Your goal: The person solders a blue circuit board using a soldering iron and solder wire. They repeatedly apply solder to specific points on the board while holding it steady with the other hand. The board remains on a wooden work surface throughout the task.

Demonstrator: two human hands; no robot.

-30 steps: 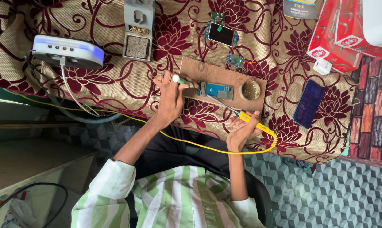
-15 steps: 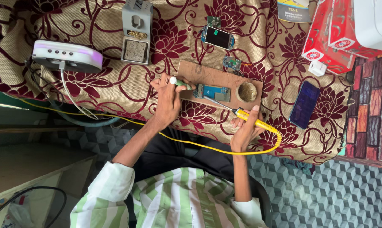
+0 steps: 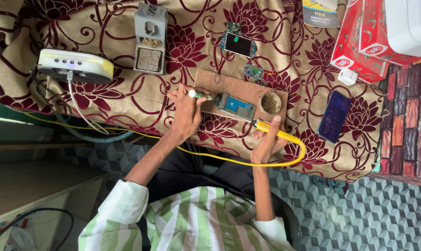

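Seen from above, the left hand (image 3: pixel 187 111) pinches a green-handled tool (image 3: pixel 200 95) against a blue circuit board (image 3: pixel 236 105) lying on a brown work board (image 3: pixel 219 83) on the cloth-covered counter (image 3: pixel 103 100). The right hand (image 3: pixel 267 142) grips a yellow soldering iron (image 3: pixel 275 133), its tip at the circuit board's near edge. A slip could scorch fingers or the cloth; the trailing yellow cord (image 3: pixel 219 159) could snag.

The soldering iron (image 3: pixel 278 134) tip is too small to tell; red boxes (image 3: pixel 366 39) run past the top edge
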